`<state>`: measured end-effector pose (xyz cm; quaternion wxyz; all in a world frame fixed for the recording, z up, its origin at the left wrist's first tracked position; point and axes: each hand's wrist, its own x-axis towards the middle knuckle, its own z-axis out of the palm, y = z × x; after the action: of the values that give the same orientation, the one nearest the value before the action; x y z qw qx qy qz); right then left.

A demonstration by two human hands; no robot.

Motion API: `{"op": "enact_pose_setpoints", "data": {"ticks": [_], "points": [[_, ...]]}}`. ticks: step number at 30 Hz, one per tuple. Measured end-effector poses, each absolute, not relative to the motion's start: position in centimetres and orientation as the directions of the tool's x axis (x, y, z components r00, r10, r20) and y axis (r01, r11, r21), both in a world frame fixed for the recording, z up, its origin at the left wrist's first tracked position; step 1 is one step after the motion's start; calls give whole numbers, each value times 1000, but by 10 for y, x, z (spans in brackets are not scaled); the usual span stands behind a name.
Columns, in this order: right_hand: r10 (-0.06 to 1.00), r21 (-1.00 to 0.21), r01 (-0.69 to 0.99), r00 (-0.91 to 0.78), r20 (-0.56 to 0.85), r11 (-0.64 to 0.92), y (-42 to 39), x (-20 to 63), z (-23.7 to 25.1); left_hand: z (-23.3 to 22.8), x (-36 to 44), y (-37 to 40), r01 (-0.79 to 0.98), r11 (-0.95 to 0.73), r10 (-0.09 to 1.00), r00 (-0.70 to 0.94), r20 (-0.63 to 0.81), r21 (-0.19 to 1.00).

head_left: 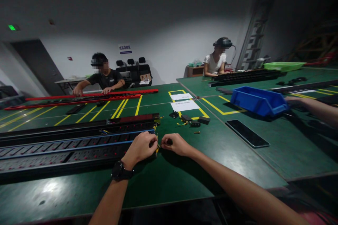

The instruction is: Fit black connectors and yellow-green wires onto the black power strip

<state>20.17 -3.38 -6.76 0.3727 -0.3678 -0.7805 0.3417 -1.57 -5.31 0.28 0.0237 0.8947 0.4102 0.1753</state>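
A: What do the hands hold at frame centre?

B: The left hand (141,148) and right hand (175,144), both pinched nearly closed, grip a thin yellow wire (157,147) at the end of the long black power strip with red sockets (63,151).

A: How does it handle?

B: Light and limp, probably; the blur hides its tip. Pinch it close to the end. The strip looks stiff and heavy, lying flat on the green table (185,168).

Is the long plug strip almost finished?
Partly. The black power strip already has its sockets in. Now the left hand and right hand pinch a yellow wire at its end. Small black parts and a screw lie unused.
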Motion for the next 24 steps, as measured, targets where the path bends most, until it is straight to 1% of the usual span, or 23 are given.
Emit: {"op": "enact_pose_setpoints", "data": {"ticks": [6, 11, 17, 24], "points": [[800, -754, 349, -471, 372, 556, -36, 202, -63, 5, -20, -51, 727, -656, 745, 583, 324, 203], [798, -734, 373, -470, 377, 567, -36, 202, -62, 6, -21, -50, 708, -675, 730, 599, 328, 208], [767, -711, 377, -533, 358, 594, -36, 204, -57, 4, -23, -50, 712, -684, 718, 617, 321, 160], [777, -699, 393, -501, 382, 597, -35, 202, -62, 4, -22, -53, 731, -673, 725, 620, 301, 116]]}}
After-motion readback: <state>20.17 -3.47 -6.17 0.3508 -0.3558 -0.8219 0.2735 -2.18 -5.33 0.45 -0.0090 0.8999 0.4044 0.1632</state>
